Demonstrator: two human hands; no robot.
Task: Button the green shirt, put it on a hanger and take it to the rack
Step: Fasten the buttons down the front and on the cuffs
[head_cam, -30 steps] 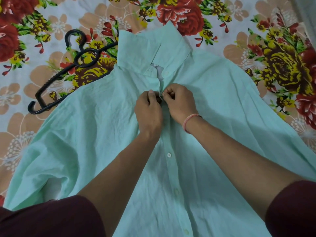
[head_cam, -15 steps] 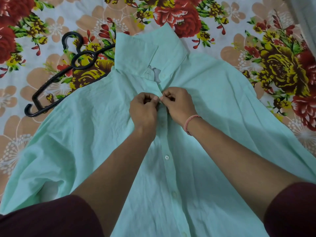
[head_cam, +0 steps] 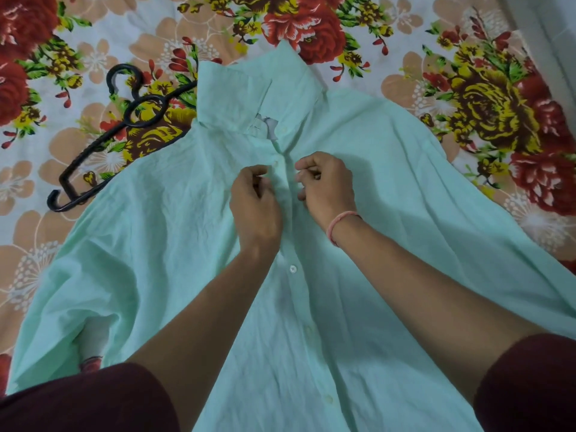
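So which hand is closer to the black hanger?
The left hand. It sits on the green shirt on the black hanger's side of the buttons; the right hand is across the button strip, farther from it.

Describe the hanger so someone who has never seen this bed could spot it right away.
A pale green shirt lies spread on a flowered bedsheet. Left of its collar, partly tucked under the shoulder, lies the hanger. It is the only black, hard, hooked thing there.

Evenly, softly lit from above, no glare. Faint shadows right of the green shirt (head_cam: 389, 188) folds. Wide-angle bending beyond its edges.
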